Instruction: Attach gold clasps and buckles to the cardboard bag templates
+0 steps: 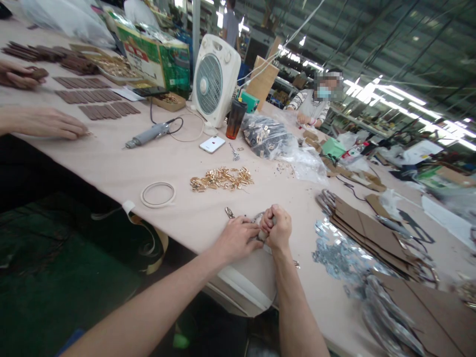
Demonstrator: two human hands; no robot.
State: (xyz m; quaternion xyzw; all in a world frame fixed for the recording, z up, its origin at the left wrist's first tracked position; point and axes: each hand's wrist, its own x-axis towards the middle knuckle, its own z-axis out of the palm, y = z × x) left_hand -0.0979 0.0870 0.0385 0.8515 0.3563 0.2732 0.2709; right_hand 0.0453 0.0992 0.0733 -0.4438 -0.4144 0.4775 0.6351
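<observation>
My left hand (238,239) and my right hand (277,228) meet at the near edge of a long beige table (122,168). Both are closed in a pinch round a small greyish piece with a metal fitting (265,233) held between them. A small metal clasp (229,212) lies just left of my left hand. A heap of gold metal clips (222,179) sits a short way beyond my hands. A white ring of tape (158,194) lies to the left of the heap.
Brown leather pieces (366,233) and crumpled clear film (342,255) lie at my right. Farther off are a white phone (211,144), a grey power tool (147,135), a dark tumbler (235,119), a white fan (214,79) and a plastic bag of parts (267,136). Another person's hands (48,123) work at left; a masked person (316,101) sits opposite.
</observation>
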